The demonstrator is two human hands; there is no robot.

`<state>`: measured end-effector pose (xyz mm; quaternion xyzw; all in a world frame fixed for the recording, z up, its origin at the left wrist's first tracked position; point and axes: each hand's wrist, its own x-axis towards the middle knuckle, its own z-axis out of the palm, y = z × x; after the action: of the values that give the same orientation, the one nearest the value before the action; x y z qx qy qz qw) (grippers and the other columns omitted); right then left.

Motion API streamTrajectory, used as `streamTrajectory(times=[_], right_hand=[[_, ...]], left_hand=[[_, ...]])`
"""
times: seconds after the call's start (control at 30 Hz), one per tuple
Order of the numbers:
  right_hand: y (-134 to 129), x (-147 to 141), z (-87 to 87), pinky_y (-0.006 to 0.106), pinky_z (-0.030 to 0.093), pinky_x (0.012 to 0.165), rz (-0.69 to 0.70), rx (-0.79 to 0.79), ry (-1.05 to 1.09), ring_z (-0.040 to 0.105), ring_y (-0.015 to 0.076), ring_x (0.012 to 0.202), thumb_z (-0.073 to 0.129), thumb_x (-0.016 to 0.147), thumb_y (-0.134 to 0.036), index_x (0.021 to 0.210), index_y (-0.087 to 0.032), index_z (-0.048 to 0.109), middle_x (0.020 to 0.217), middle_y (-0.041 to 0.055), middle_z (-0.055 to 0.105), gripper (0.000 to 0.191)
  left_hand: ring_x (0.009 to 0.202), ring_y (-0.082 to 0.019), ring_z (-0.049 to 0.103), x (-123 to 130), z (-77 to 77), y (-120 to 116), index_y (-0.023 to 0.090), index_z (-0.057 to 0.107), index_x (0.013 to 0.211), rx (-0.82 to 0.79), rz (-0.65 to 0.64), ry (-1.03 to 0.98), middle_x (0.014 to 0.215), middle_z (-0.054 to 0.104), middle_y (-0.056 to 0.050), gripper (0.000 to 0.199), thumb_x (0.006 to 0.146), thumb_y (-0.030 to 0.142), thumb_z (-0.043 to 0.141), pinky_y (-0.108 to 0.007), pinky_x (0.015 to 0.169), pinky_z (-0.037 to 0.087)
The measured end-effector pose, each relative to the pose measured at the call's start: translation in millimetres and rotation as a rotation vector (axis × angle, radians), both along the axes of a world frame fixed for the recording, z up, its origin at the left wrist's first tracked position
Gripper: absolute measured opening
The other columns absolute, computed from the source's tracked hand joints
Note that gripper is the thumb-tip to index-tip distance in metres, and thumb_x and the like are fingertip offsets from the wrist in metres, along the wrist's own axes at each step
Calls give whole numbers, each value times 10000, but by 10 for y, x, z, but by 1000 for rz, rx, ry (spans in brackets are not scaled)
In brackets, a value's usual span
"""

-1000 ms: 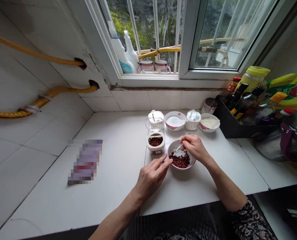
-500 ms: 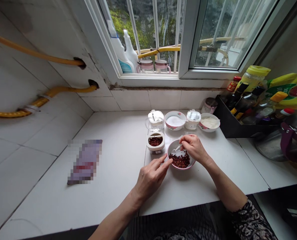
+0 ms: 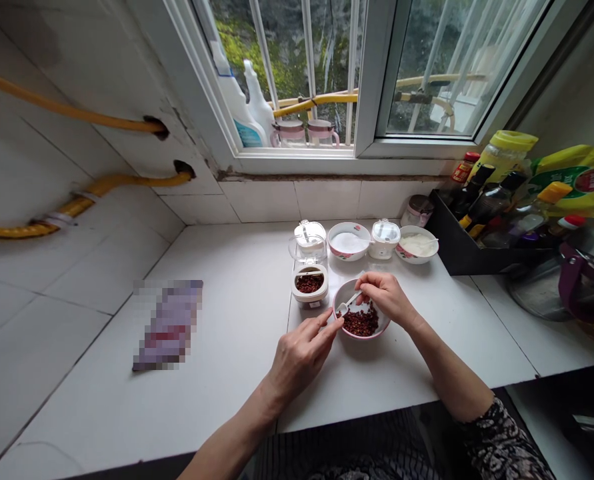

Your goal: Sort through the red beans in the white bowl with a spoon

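Pinching white spoon [image 3: 345,308] in closed fingers of right hand [image 3: 385,297], touching bowl [image 3: 345,293] at nine o'clock with parted fingers of left hand [image 3: 301,350], unclear whether gripping.

Front jar [image 3: 301,297] stands left of front bowl [image 3: 346,294].
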<state>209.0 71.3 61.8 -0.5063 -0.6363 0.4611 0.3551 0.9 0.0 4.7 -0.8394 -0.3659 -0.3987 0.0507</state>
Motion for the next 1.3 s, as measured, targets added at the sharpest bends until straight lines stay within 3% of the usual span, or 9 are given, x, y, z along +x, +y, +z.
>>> streamTrajectory(times=[0.13, 0.3, 0.97, 1.17, 1.3], right_hand=[[30, 30, 8, 257, 466, 565, 5, -104, 130, 582, 142, 516, 517, 685, -224, 683, -184, 623, 525, 5, 673, 113], [55, 70, 24, 264, 477, 590, -19, -90, 165, 585, 143, 523, 541, 675, -255, 683, -182, 632, 522, 12, 681, 117], [56, 90, -3, 272, 476, 624, -80, 96, -99, 623, 169, 570, 488, 736, -214, 707, -201, 643, 546, 7, 682, 159], [43, 77, 21, 315, 480, 784, -79, 231, -219, 618, 162, 578, 474, 752, -185, 678, -213, 636, 531, -10, 678, 180], [58, 92, 1, 285, 473, 651, -78, 95, -71, 602, 165, 569, 491, 734, -216, 697, -200, 644, 540, 7, 681, 158]], left_hand=[[914, -192, 713, 3, 3, 0, 195, 627, 1248, 5, -4, 0, 1184, 700, -128, 320, 953, 121, 528, -283, 732, 601], [921, -204, 712, 3, 6, -7, 186, 633, 1240, -5, -7, 3, 1194, 693, -142, 309, 953, 133, 531, -299, 737, 605], [905, -201, 709, 11, 0, -7, 170, 646, 1204, 2, 4, 9, 1186, 695, -145, 278, 957, 129, 526, -295, 714, 599], [891, -195, 710, 14, 1, -7, 175, 645, 1198, 4, -3, 2, 1185, 697, -137, 272, 958, 126, 525, -295, 711, 599], [908, -198, 709, 13, 5, -11, 167, 644, 1201, 3, 0, 9, 1184, 696, -143, 273, 959, 129, 525, -295, 724, 598]])
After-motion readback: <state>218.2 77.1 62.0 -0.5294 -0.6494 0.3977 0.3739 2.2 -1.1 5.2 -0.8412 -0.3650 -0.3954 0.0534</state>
